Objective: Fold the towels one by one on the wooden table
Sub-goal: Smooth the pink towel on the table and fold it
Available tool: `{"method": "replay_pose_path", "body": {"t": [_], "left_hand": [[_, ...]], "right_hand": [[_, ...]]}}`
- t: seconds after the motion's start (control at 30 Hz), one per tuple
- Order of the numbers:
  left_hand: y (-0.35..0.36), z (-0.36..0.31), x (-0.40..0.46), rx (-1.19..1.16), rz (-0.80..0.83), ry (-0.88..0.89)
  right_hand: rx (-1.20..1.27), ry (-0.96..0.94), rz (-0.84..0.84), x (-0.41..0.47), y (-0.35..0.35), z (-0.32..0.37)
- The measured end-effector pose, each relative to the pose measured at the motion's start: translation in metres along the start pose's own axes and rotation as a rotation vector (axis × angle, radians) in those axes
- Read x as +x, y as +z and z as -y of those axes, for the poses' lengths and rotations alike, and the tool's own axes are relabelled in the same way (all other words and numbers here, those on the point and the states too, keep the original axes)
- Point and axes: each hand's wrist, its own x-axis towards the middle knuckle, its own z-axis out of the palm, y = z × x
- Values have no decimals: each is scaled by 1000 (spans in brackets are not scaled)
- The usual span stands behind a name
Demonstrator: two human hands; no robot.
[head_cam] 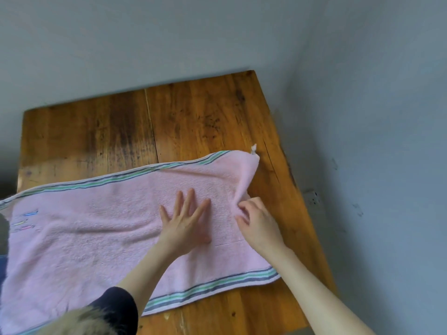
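Observation:
A pink towel [96,233] with green and grey striped borders lies spread across the wooden table [193,117], its left end hanging over the table's left side. My left hand [186,221] presses flat on the towel's right half, fingers spread. Beside it, my right hand [256,223] pinches the towel's right edge, which is bunched and lifted into a ridge running up to the far right corner. A small white loop [253,149] sticks out at that corner.
Grey walls close in behind and to the right of the table, with a wall socket [313,199] near the right edge. Bare wood shows beyond the towel. A dark sleeve and something pale and fuzzy [79,320] sit at the bottom left.

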Motion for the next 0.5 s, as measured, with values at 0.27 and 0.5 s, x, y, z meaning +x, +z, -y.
{"method": "replay_pose_path", "body": {"t": [0.27,0.5], "left_hand": [[-3,-3,-3,-54,-44,-24],[0,-3,-2,-63,-41,-40]], "right_hand": [[118,72,-126,-1,9,-6],[149,371,52,12,7,-19]]}}
